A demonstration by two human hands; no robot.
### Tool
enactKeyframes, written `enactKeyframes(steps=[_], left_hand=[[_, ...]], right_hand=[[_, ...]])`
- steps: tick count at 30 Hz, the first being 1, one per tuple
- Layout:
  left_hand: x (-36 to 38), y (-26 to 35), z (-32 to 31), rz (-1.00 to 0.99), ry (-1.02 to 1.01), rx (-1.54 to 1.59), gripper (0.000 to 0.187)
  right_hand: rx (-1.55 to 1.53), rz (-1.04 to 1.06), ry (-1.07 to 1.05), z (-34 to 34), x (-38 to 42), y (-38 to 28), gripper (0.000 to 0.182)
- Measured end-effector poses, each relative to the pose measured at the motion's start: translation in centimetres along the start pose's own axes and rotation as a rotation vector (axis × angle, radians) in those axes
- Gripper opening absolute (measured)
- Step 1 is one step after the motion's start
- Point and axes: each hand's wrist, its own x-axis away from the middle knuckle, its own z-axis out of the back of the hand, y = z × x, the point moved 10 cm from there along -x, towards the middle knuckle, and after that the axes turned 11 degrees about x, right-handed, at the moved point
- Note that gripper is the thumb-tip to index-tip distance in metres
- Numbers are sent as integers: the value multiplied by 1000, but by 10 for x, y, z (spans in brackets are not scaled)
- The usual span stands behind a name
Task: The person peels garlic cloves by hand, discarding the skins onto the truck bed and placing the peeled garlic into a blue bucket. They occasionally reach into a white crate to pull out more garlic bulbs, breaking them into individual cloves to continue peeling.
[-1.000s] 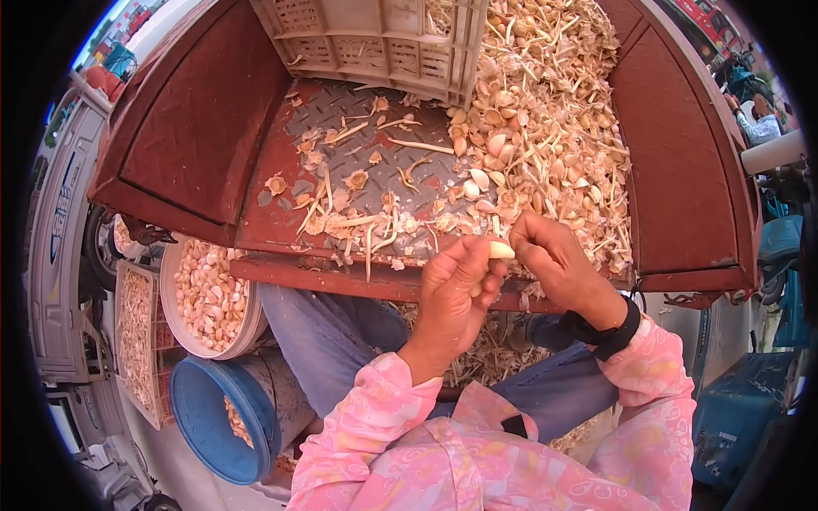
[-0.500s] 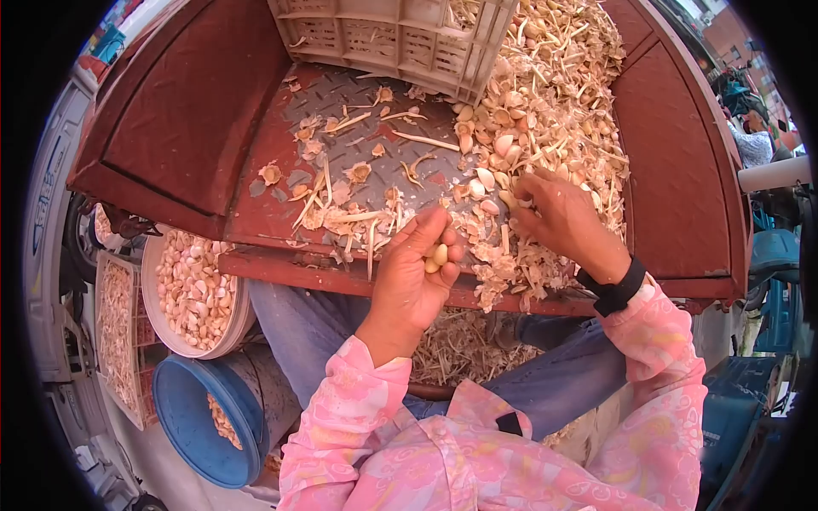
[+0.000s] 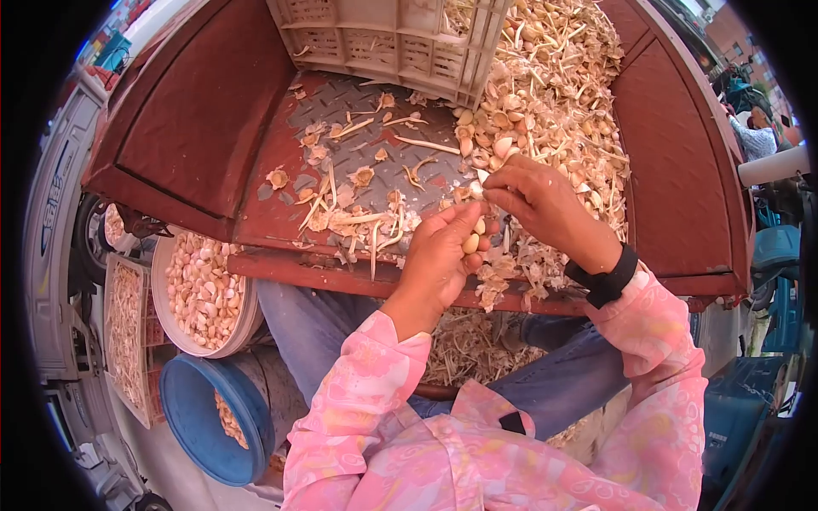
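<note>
My left hand [image 3: 440,260] is curled around several pale garlic cloves [image 3: 473,241], which show between its thumb and fingers. My right hand [image 3: 552,209] has its fingertips pinched together, meeting the tip of my left thumb above the truck bed. Whatever sits between those fingertips is hidden; a whitish piece [image 3: 482,175] shows just above them. Beyond my right hand lies a large heap of loose garlic cloves and papery skins [image 3: 554,94]. Dry stalks [image 3: 428,146] and bits of skin are scattered over the metal bed [image 3: 341,89].
A white plastic crate [image 3: 388,51] stands tilted at the back. Red side panels [image 3: 192,111] flank the bed. To my left are a white bucket of garlic cloves [image 3: 200,294], a blue bucket [image 3: 183,417] with some cloves and a crate of scraps [image 3: 126,332]. Skins and stalks lie below between my legs.
My right hand has lifted from the heap and moved left to meet my left hand. My left hand has shifted slightly right, still holding cloves. The view has turned a little.
</note>
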Motion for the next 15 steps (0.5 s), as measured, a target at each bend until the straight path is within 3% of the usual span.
enactKeyframes(steps=[3, 6, 11, 14, 15], left_hand=[[0, 3, 3, 17, 0, 158, 25], [5, 6, 10, 16, 45, 228, 29], [4, 13, 19, -15, 6, 204, 33], [1, 1, 13, 28, 2, 319, 35], [-1, -4, 10, 55, 6, 371, 36]], right_hand=[[413, -103, 20, -6, -6, 28, 13], [556, -86, -146, -40, -15, 40, 11], [230, -148, 57, -16, -13, 35, 14], [-100, -111, 17, 2, -9, 6, 14], [-82, 19, -99, 1, -10, -16, 15]])
